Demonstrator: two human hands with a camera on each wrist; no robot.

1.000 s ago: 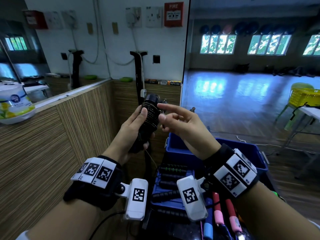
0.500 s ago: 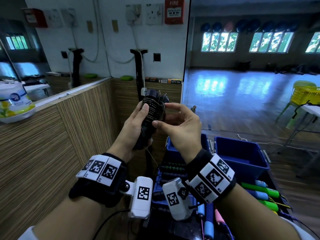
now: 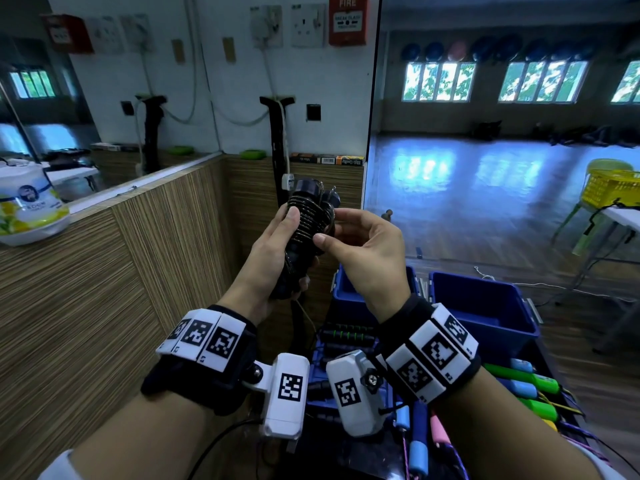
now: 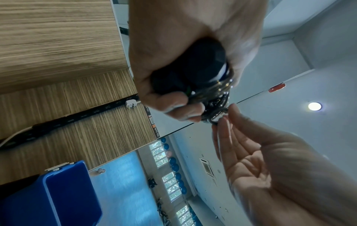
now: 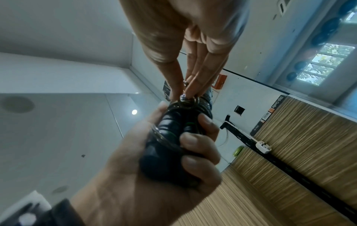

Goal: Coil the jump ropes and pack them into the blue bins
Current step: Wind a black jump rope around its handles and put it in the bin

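The rope (image 3: 306, 233), black, with its cord wound in tight turns round the two handles, stands nearly upright in my left hand (image 3: 273, 261), raised in front of my chest above the bins. My left forearm comes up from seven o'clock in the head view, wrist bent back a little, palm turned to the right. The fingers (image 5: 195, 137) curl round the lower part of the handles and the thumb (image 3: 289, 220) lies flat along the coils near the top, so this hand is clamped on the bundle.

My right hand (image 3: 367, 258) reaches in from five o'clock, back of the hand toward me, wrist cocked inward. Its fingers (image 5: 195, 71) run long and close together up to the top of the coils; in the right wrist view their tips and the thumb meet on the last turn of cord (image 5: 185, 99), a light pinch rather than a full grasp. The palm (image 4: 257, 168) stays open and hollow in the left wrist view, well off the handles.

Two blue bins (image 3: 485, 306) sit below my hands, at about four o'clock from the rope. Other ropes (image 3: 519, 379) with green, blue and pink handles lie on the near side of them, toward me.
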